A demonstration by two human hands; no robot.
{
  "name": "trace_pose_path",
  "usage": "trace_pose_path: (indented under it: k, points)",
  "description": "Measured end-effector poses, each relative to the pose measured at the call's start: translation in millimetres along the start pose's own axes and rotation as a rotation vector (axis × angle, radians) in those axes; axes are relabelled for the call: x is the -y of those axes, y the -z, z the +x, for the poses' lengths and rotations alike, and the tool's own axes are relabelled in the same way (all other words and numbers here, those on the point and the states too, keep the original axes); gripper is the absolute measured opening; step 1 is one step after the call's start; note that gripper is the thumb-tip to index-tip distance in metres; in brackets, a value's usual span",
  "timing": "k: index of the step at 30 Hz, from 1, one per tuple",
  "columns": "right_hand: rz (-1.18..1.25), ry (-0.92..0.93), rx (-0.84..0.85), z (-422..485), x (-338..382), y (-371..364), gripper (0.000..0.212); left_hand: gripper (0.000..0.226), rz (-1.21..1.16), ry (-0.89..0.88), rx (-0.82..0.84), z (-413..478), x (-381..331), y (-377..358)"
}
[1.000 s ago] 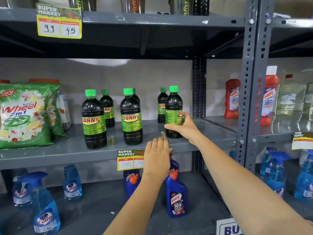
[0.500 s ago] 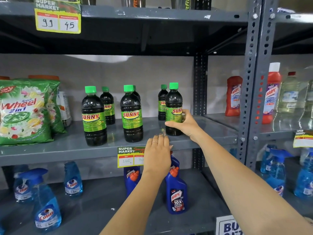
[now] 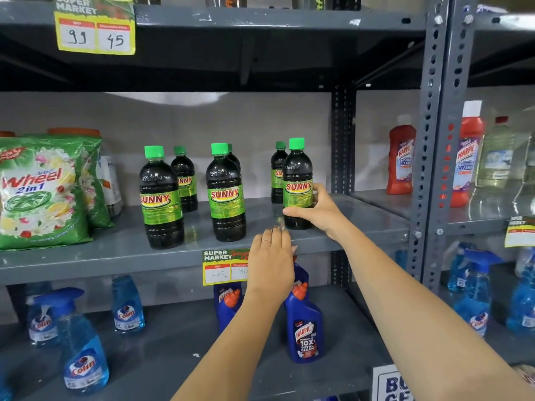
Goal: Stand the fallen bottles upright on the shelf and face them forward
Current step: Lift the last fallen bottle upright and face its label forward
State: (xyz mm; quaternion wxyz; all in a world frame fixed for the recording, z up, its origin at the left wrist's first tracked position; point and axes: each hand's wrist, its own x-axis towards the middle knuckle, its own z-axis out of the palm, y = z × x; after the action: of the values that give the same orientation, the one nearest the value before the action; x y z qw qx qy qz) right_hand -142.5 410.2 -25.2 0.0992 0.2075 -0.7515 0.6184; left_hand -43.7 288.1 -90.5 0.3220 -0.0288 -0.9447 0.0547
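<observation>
On your left, the green Wheel bags (image 3: pixel 43 192) lean at the shelf (image 3: pixel 115 256) end, then two front Sunny bottles (image 3: pixel 161 198) stand upright, labels forward. Your left hand (image 3: pixel 270 261) lies flat and open on the shelf's front edge, holding nothing. Your right hand (image 3: pixel 321 209) wraps the lower half of the rightmost Sunny bottle (image 3: pixel 297 180), upright, label facing you.
</observation>
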Motion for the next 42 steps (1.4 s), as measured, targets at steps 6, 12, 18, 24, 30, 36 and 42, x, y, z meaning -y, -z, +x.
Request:
trace_pose_path:
  k: [6, 12, 18, 24, 30, 36, 42]
  points:
    - [0.003, -0.016, 0.029, 0.9, 1.6, 1.9, 0.091, 0.047, -0.003, -0.001, 0.003, 0.3, 0.7, 0.6]
    - [-0.095, -0.026, 0.054, -0.3, 5.7, 0.0, 0.071, 0.047, 0.007, -0.007, 0.000, -2.0, 1.3, 1.2]
    - [-0.128, -0.024, 0.037, -3.7, 7.8, 0.8, 0.070, 0.048, 0.004, -0.010, 0.012, -2.2, 0.6, 2.9]
    - [-0.145, -0.007, 0.020, -3.0, 5.2, -0.3, 0.067, 0.047, -0.002, -0.010, 0.007, -1.6, 1.5, 2.2]
    - [-0.123, 0.009, 0.032, -3.4, 4.3, 0.0, 0.070, 0.047, 0.004, -0.008, -0.014, -2.1, 0.6, 1.6]
    - [-0.118, 0.019, 0.037, -4.8, 5.3, 0.1, 0.072, 0.048, 0.003, -0.005, -0.018, -1.9, 0.0, 0.8]
    - [-0.049, 0.041, 0.015, -5.1, 5.2, 0.6, 0.119, 0.043, -0.049, -0.013, -0.045, 0.1, 1.2, 2.7]
